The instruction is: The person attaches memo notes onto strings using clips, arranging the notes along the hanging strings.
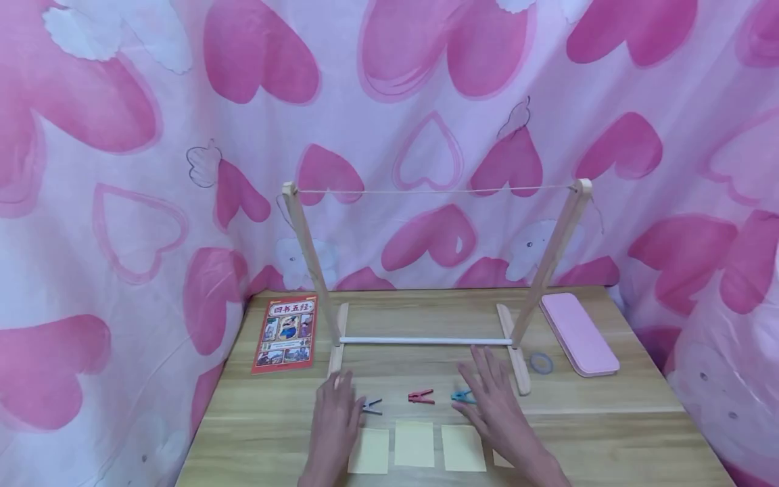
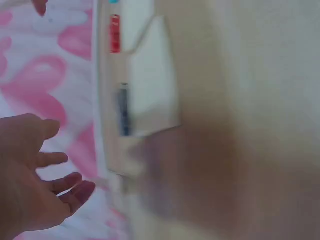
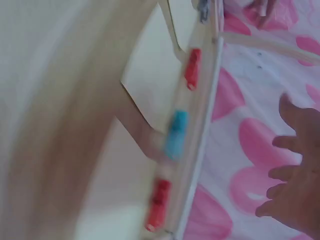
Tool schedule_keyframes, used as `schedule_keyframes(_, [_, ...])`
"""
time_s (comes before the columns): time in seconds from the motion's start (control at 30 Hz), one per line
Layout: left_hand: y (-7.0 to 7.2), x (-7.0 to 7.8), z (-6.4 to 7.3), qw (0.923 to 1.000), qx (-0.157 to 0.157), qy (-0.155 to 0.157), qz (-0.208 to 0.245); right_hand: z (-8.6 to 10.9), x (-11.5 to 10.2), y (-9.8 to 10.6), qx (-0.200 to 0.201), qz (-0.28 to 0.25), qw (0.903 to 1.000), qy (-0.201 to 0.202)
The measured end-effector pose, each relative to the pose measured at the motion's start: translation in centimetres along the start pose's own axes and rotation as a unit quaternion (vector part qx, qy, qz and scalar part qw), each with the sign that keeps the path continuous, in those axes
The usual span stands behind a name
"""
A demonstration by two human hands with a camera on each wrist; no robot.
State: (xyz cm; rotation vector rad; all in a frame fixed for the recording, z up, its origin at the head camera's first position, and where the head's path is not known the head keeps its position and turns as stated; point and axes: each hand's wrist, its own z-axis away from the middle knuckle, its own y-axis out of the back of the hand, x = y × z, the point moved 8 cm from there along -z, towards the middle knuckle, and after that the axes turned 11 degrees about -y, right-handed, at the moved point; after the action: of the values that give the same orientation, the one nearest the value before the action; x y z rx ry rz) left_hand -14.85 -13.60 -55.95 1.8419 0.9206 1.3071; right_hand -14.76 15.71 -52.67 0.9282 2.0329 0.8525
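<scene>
My left hand point(image 1: 333, 423) hovers at the left, its fingers loosely extended, near a grey clothespin point(image 1: 372, 406). My right hand point(image 1: 500, 412) is spread over the table beside a blue clothespin point(image 1: 460, 396), which it partly covers in the head view. Between the hands lies a red clothespin point(image 1: 421, 397). A second red clothespin point(image 3: 158, 205) shows in the right wrist view and is hidden in the head view. Closer to me lie several pale yellow paper squares point(image 1: 414, 444) in a row, the rightmost partly under my right forearm. Both hands hold nothing.
Behind the clothespins stands a wooden frame point(image 1: 550, 260) with a string point(image 1: 435, 191) across its top and a white rod point(image 1: 426, 341) below. A red booklet point(image 1: 286, 335) lies left; a pink case point(image 1: 579, 335) and a grey ring point(image 1: 541, 363) lie right.
</scene>
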Motion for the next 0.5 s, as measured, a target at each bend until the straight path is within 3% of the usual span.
schedule_keyframes(0.1, [-1.0,-2.8,1.8,0.9928,0.020,0.101,0.063,0.3,-0.3,-1.0,0.008,-0.044,0.9990,0.003])
schedule_keyframes(0.17, [-1.9,-4.4,3.0,0.9816,0.017,0.154,0.111,0.3,-0.4,-1.8,0.002,-0.060,0.9982,-0.004])
schedule_keyframes(0.23, [-2.8,-5.7,3.9,0.9694,0.013,0.188,0.158,0.3,-0.6,-2.6,-0.002,-0.071,0.9974,-0.009])
schedule_keyframes(0.3, [-3.5,-6.5,4.3,0.9602,0.009,0.201,0.194,0.1,-0.9,-3.3,0.001,-0.082,0.9966,-0.013])
schedule_keyframes(0.37, [-3.9,-6.9,4.4,0.9572,0.001,0.200,0.209,-0.5,-1.3,-4.0,0.014,-0.099,0.9949,-0.015])
schedule_keyframes(0.5, [-4.2,-7.1,4.0,0.9608,-0.014,0.180,0.210,-2.1,-2.9,-6.1,0.022,-0.137,0.9904,-0.001])
